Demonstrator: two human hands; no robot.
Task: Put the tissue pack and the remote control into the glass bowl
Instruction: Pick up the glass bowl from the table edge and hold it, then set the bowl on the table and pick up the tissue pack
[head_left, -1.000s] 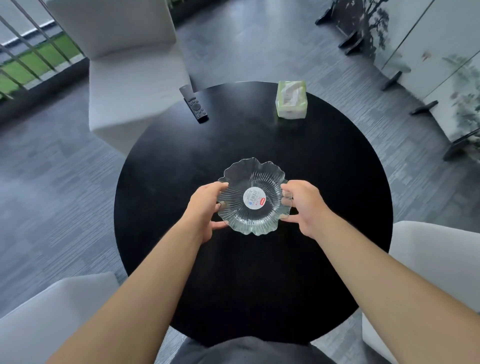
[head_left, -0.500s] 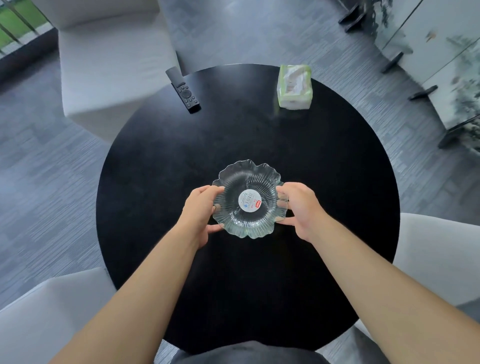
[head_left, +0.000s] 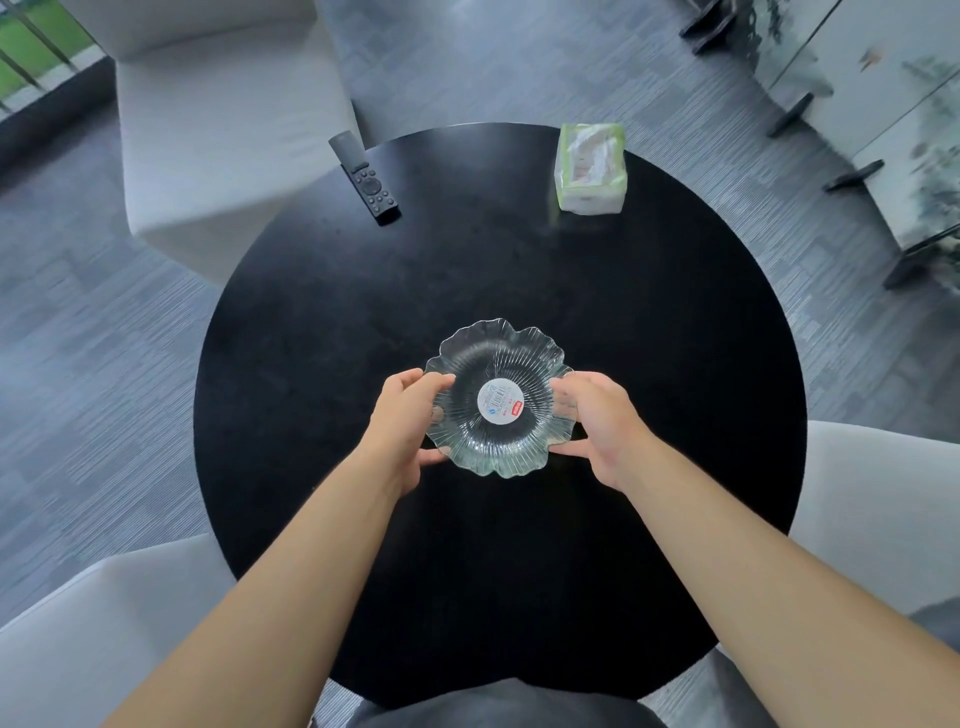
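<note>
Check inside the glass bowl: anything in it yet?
Nothing loose in the glass bowl: only a round label at its centre. The remote control and tissue pack lie on the table. The left hand and right hand cover its side rims.

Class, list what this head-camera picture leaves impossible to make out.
- Print on the round label in the glass bowl: too small to read.
- Remote control button markings: too small.
- Whether the bowl rests on the black table or is lifted: unclear from above.
- Left hand and right hand fingertips: partly behind the rim.
</note>
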